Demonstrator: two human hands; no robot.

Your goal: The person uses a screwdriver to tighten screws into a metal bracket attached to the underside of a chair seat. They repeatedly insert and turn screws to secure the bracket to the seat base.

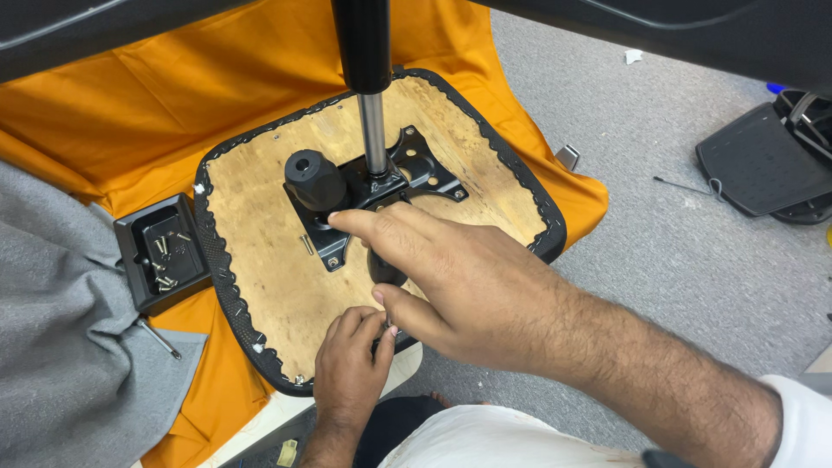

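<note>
Both hands work the upturned seat base (260,251). Right hand (459,286) rests spread on the mounting plate (416,169); left hand (351,360) pinches a screw (387,322), several loose in the far-left tray (165,251).

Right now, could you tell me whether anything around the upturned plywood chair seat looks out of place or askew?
One loose silver bolt lies on the bare plywood underside of the seat, beside the black metal mounting plate, apart from the other bolts gathered in the small black plastic tray. A thin metal tool lies on the grey cloth.
</note>
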